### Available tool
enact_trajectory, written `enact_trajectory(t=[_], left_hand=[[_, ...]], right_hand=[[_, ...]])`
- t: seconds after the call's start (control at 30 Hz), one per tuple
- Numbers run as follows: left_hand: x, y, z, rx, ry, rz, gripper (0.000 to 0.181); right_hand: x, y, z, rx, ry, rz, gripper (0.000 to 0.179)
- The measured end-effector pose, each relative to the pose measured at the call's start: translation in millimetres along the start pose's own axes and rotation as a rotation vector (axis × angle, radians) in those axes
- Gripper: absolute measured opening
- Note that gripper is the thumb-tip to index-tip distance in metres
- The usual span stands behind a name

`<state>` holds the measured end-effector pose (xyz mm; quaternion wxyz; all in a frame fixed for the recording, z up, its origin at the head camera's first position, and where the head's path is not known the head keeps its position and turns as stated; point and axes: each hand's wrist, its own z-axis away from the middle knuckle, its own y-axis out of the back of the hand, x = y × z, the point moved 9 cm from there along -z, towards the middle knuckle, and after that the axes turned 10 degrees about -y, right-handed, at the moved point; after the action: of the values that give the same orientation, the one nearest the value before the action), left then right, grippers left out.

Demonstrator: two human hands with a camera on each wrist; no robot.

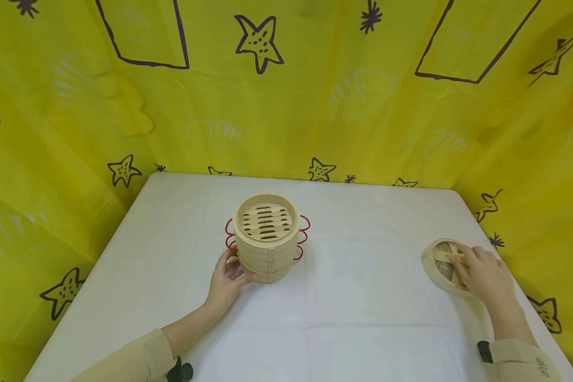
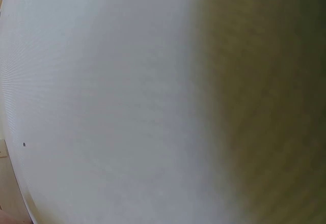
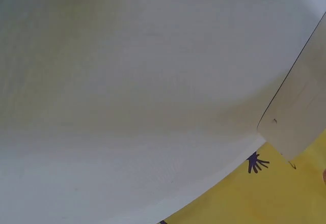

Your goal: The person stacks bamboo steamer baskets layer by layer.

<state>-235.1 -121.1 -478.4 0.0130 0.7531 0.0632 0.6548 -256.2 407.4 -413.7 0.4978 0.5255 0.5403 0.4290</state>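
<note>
A stack of round bamboo steamer baskets [image 1: 267, 249] stands upright on the white table, its slatted top tier uncovered. Red loops stick out from both sides of it. My left hand [image 1: 225, 284] grips the lower left of the stack, thumb in front and fingers round the side. Far to the right, the woven bamboo steamer lid [image 1: 444, 262] lies near the table's right edge. My right hand [image 1: 487, 273] pinches the strap handle across its top, and covers the lid's right part. Neither wrist view shows the hands' grip, only pale surface and blurred sleeve.
The white table [image 1: 363, 307] spans the space between stack and lid, with faint creases. A yellow curtain [image 1: 286, 106] with dark star drawings hangs behind it and along both sides. Dark bands [image 1: 179, 370] show at the cuffs of both beige sleeves [image 1: 129, 361].
</note>
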Motion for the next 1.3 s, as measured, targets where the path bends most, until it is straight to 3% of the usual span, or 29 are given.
enact_trajectory(t=[0.27, 0.8, 1.03, 1.3], left_hand=[[-1.8, -0.1, -0.6, 0.0, 0.004, 0.0, 0.08], [-2.4, 0.0, -0.4, 0.008, 0.011, -0.001, 0.081], [-0.8, -0.5, 0.6, -0.001, 0.014, -0.001, 0.082], [0.0, -0.3, 1.0, 0.006, 0.011, 0.009, 0.083]], right_hand=[[11.0, -5.8, 2.4, -0.027, -0.045, 0.002, 0.042], [16.6, -14.0, -1.0, -0.093, -0.026, 0.054, 0.034], [15.3, -15.6, -4.1, -0.164, -0.019, 0.065, 0.034], [10.2, -9.4, -5.2, -0.073, 0.026, 0.05, 0.023]])
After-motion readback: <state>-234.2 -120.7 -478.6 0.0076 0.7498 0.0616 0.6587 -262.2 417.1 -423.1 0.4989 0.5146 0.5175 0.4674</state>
